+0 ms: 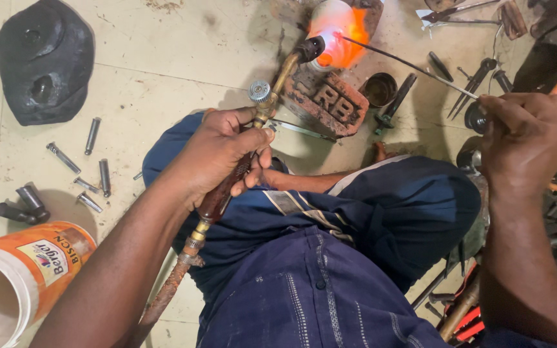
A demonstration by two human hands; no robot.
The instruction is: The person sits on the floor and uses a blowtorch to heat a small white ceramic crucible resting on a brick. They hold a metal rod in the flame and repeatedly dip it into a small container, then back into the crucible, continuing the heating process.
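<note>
The left hand [217, 154] grips the torch [240, 167] with its flame [340, 29] at twelve o'clock over the brick [323, 100], the right hand [527, 138] pinching the rod [407, 64] from three o'clock—steadiness matters, tip kept in the heat.

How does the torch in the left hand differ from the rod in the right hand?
The torch is thick, brass with a reddish-brown handle, and sits in the left hand's full-fist grip; the rod is thin, dark wire pinched by the right hand's fingertips. The torch burns orange at its tip; the rod carries no flame of its own. Both point at the glowing workpiece on the brick.
</note>
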